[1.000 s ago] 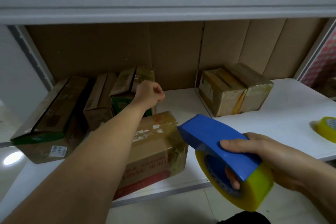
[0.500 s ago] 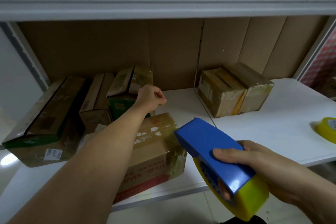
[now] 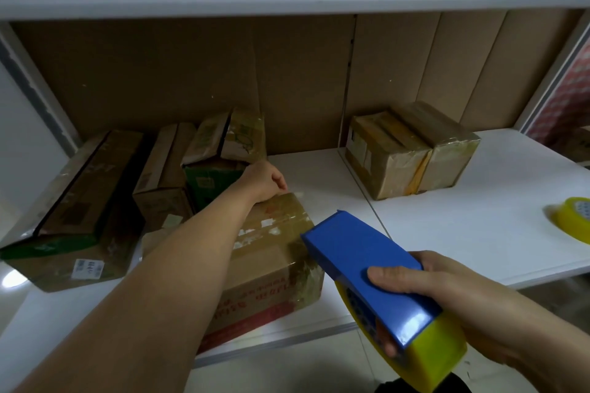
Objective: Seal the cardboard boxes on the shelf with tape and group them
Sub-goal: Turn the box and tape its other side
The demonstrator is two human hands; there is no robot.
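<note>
The left hand [image 3: 263, 180] reaches deep onto the white shelf [image 3: 463, 233], fingers curled into a fist at the far top edge of the brown cardboard box with red printing [image 3: 271, 268]; whether it grips that edge or merely rests there cannot be told from this angle. This box sits at the front of the shelf, left of centre, its top covered in glossy clear tape.

The right hand [image 3: 447, 297] grips the blue plastic tape dispenser [image 3: 367, 268] loaded with a yellow tape roll [image 3: 437, 360] — thumb on the blue cover, fingers through the roll's core. The dispenser is held in front of the shelf edge, just right of the red-printed box.

Behind the left hand stands a green-and-brown box with open flaps [image 3: 220, 150]; left of it, a narrow brown box [image 3: 162, 179] and a long flat box with a black seam [image 3: 79, 201]. To the right — well apart — two taped brown boxes [image 3: 412, 150] sit touching side by side. A second yellow tape roll [image 3: 573, 217] lies at the shelf's right edge.
</note>
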